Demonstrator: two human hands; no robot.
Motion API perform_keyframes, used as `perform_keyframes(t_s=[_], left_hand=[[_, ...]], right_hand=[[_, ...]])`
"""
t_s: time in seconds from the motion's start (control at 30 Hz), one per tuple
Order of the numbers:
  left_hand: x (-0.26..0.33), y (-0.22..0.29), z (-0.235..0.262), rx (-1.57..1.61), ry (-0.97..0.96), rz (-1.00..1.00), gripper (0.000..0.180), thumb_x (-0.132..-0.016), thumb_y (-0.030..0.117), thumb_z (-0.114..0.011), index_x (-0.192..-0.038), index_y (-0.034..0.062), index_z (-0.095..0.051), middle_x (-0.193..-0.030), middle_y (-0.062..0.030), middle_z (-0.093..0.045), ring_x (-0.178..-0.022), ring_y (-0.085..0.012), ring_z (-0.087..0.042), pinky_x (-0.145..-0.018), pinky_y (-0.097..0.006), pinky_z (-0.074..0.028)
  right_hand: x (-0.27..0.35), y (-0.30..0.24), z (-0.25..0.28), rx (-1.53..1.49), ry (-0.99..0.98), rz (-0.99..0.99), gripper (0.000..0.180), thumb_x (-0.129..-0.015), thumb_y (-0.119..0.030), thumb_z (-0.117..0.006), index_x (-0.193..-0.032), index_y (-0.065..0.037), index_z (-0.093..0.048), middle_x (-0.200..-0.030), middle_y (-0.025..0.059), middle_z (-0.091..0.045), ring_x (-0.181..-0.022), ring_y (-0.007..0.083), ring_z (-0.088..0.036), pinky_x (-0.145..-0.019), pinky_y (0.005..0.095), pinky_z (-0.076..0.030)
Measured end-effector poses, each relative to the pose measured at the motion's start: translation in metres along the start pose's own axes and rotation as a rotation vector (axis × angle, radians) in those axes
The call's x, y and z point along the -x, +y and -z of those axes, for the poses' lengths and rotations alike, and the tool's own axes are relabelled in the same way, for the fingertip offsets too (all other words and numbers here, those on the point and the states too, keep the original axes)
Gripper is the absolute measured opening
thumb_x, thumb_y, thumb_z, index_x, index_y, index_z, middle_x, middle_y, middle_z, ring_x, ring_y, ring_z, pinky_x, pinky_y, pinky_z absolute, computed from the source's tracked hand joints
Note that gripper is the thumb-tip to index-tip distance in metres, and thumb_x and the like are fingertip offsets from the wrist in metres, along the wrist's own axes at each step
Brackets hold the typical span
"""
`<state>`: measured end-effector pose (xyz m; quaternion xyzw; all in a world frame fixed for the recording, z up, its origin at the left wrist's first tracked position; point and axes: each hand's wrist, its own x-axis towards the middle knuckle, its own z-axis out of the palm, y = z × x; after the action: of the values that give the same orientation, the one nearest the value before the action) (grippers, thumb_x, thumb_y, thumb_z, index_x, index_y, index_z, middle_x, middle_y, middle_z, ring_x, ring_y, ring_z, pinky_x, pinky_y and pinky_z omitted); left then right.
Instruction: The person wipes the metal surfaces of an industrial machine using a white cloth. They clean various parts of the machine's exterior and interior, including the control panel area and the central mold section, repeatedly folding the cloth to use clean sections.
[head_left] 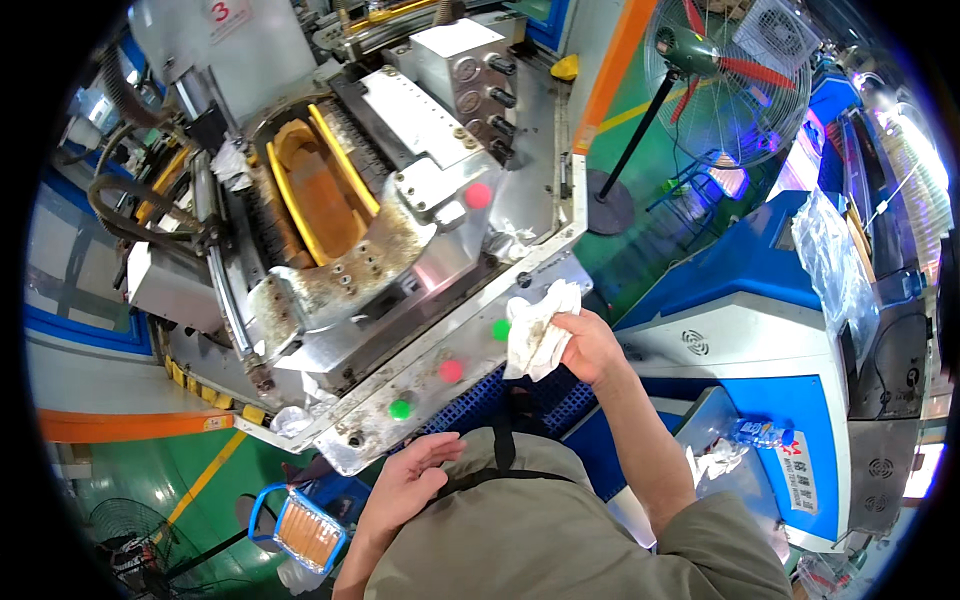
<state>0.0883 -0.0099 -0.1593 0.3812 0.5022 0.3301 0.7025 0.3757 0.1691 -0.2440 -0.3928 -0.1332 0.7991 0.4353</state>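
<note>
My right hand (592, 347) is closed on a crumpled white cloth (541, 330) with brownish stains, held in front of the machine's button panel (425, 390). My left hand (412, 482) is near my belly with its fingers stretched out and nothing in it. Ahead of me stands a machine with a shoe-shaped mould (318, 190), brown inside and edged by yellow strips. A stained curved metal plate (350, 275) lies across its near end. Red and green buttons (451, 371) line the panel between the machine and me.
White crumpled cloths lie on the machine's edge, one at the left corner (291, 421). A floor fan (725, 70) stands far right. Beside my right arm is a blue and white cabinet (720, 330), with a plastic bottle (763, 433) by it. A blue-framed stool (308, 530) stands lower left.
</note>
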Motion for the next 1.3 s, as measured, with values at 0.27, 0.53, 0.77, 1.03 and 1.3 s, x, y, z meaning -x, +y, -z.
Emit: perform_keyframes(t_s=[0.27,0.53,0.77,1.03,1.3], left_hand=[[-0.078,-0.007,-0.056,-0.583,0.06,-0.049,0.047,-0.084,0.009,-0.059,-0.131,0.0011,-0.058,-0.123,-0.0164,-0.067,-0.115,-0.0296,-0.064,-0.1,-0.038,-0.05],[-0.172,-0.043,-0.058,-1.393,0.142,-0.384,0.062,-0.082,0.024,-0.067,-0.139,0.0039,-0.049,-0.143,-0.0184,-0.048,-0.135,-0.0372,-0.043,-0.107,-0.05,-0.04],[-0.262,-0.052,-0.077,-1.565,0.053,-0.55,0.076,-0.078,0.034,-0.073,-0.143,0.0047,-0.045,-0.144,-0.018,-0.045,-0.135,-0.0367,-0.039,-0.106,-0.059,-0.036],[-0.295,-0.05,-0.081,-1.585,-0.027,-0.472,0.081,-0.075,0.029,-0.074,-0.144,0.0031,-0.041,-0.132,-0.0136,-0.049,-0.124,-0.0322,-0.045,-0.098,-0.052,-0.041],[-0.307,-0.049,-0.085,-1.522,0.039,-0.341,0.075,-0.076,0.028,-0.073,-0.141,0.0067,-0.043,-0.131,-0.0095,-0.051,-0.126,-0.0287,-0.046,-0.095,-0.055,-0.043]], right_hand=[[0.006,-0.047,0.09,-0.106,0.054,0.031,0.043,-0.096,-0.002,-0.045,-0.137,0.011,-0.042,-0.132,0.0229,-0.058,-0.119,0.0366,-0.061,-0.104,0.0497,-0.048],[0.054,-0.035,0.151,-0.023,0.471,0.16,0.042,-0.096,0.001,-0.042,-0.138,0.005,-0.043,-0.131,0.0199,-0.057,-0.12,0.0362,-0.058,-0.105,0.0496,-0.046],[0.096,-0.049,0.158,-0.145,0.375,0.187,0.044,-0.098,-0.005,-0.043,-0.141,0.004,-0.04,-0.136,0.0215,-0.055,-0.125,0.0397,-0.055,-0.109,0.0525,-0.043],[0.094,-0.058,0.117,-0.25,0.345,0.199,0.041,-0.095,-0.004,-0.047,-0.135,0.004,-0.045,-0.133,0.0203,-0.058,-0.122,0.0353,-0.059,-0.106,0.0507,-0.046],[0.086,-0.051,0.116,-0.283,0.358,0.15,0.047,-0.096,-0.005,-0.046,-0.142,0.004,-0.038,-0.14,0.0219,-0.052,-0.13,0.0385,-0.051,-0.113,0.0526,-0.037]])
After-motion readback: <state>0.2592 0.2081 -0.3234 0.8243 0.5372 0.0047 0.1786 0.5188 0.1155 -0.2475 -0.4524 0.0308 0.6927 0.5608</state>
